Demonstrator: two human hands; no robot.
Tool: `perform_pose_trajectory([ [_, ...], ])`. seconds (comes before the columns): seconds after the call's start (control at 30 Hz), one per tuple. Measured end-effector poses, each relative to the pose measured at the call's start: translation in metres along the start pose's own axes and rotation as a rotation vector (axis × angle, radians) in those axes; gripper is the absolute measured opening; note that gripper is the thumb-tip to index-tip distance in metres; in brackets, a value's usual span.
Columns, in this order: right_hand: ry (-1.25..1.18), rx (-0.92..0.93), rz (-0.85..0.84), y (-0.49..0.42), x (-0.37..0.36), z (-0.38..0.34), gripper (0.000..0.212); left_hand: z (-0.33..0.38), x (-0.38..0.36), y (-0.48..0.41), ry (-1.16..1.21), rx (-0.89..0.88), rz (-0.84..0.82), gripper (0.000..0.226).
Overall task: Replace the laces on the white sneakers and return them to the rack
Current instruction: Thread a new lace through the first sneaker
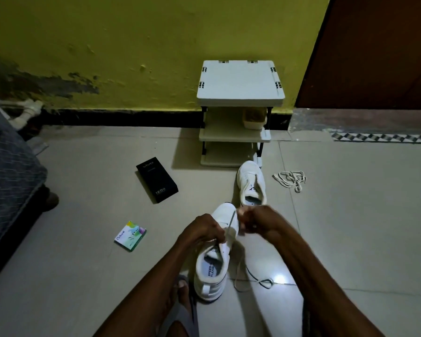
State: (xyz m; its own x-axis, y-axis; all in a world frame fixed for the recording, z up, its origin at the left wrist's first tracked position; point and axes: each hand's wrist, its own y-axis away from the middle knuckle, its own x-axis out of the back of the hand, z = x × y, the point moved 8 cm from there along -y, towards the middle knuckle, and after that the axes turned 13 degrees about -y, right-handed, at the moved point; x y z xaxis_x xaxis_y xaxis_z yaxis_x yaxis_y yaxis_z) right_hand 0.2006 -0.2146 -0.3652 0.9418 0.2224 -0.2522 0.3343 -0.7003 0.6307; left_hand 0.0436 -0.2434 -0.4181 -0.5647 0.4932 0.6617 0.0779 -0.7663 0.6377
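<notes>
Two hands meet over the near sneaker (213,261), which stands on the tiled floor (350,227) with its heel toward the person and its toe pointing away. Taking that shoe as the centre of the dial, a foot in a grey sandal (181,317) sits at 7 o'clock, just beside the heel.

The left hand (199,229) is curled, its fingertips gripping the shoe's upper by the eyelets. The right hand (258,220) is also curled and slightly blurred, pinching the lace (231,222), which runs taut down to the eyelets. The rest of that lace trails onto the tile at 4 o'clock.

At 9 o'clock, well apart, lies a small green-and-white packet (130,235). The second sneaker (252,183) stands at 1 o'clock, just beyond the right hand, toe toward the rack and without a lace. A loose bundle of pale laces (291,178) lies near it at 2 o'clock. A black box (157,180) lies flat at 11 o'clock.

Farthest off, at 12 o'clock, the white rack (240,81) stands against the yellow wall (131,45). A small basket (254,117) sits on its middle shelf. A dark patterned mattress edge (10,171) fills the left border at 9 to 10 o'clock, and a brown door (379,49) stands at 1 o'clock, right of the rack.
</notes>
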Motion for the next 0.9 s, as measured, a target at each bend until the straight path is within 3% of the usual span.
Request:
perform_pose_trajectory([
  [0.13, -0.529, 0.156, -0.344, 0.043, -0.032, -0.074, 0.017, 0.006, -0.001, -0.004, -0.075, -0.071, -0.024, 0.035],
  [0.23, -0.723, 0.165, -0.363, 0.051, -0.036, -0.084, 0.018, 0.006, 0.005, -0.007, -0.141, -0.104, 0.008, 0.025],
  [0.27, -0.578, 0.161, -0.274, 0.045, -0.031, -0.075, 0.021, 0.004, 0.007, -0.007, -0.161, -0.098, 0.031, 0.028],
  [0.3, -0.273, 0.180, -0.136, 0.036, -0.022, -0.065, 0.021, 0.003, 0.008, -0.007, -0.176, -0.085, 0.055, 0.033],
  [0.37, 0.602, 0.195, 0.087, 0.014, -0.003, -0.045, 0.017, -0.001, 0.010, -0.005, -0.212, -0.057, 0.097, 0.040],
  [0.43, 1.275, -0.022, 0.033, 0.001, 0.007, -0.008, 0.028, -0.004, 0.010, -0.005, -0.265, -0.067, 0.128, 0.043],
  [0.47, 1.336, -0.082, -0.071, 0.002, 0.008, 0.005, 0.024, -0.006, 0.010, -0.005, -0.273, -0.077, 0.131, 0.044],
  [0.5, 1.236, -0.114, -0.165, 0.011, 0.003, 0.009, 0.018, -0.008, 0.010, -0.005, -0.271, -0.086, 0.128, 0.045],
  [0.57, 0.708, -0.090, -0.262, 0.033, -0.011, -0.009, 0.011, -0.012, 0.008, -0.005, -0.250, -0.094, 0.113, 0.045],
  [0.67, 0.115, 0.116, -0.335, 0.062, -0.020, -0.075, 0.017, -0.011, 0.007, -0.006, -0.242, -0.097, 0.110, 0.044],
  [0.77, 0.094, 0.291, -0.428, 0.098, -0.027, -0.125, 0.016, -0.007, 0.009, -0.006, -0.215, -0.106, 0.082, 0.042],
  [0.9, 0.342, 0.256, -0.351, 0.105, -0.024, -0.119, 0.018, -0.002, 0.009, -0.006, -0.162, -0.149, 0.080, 0.044],
])
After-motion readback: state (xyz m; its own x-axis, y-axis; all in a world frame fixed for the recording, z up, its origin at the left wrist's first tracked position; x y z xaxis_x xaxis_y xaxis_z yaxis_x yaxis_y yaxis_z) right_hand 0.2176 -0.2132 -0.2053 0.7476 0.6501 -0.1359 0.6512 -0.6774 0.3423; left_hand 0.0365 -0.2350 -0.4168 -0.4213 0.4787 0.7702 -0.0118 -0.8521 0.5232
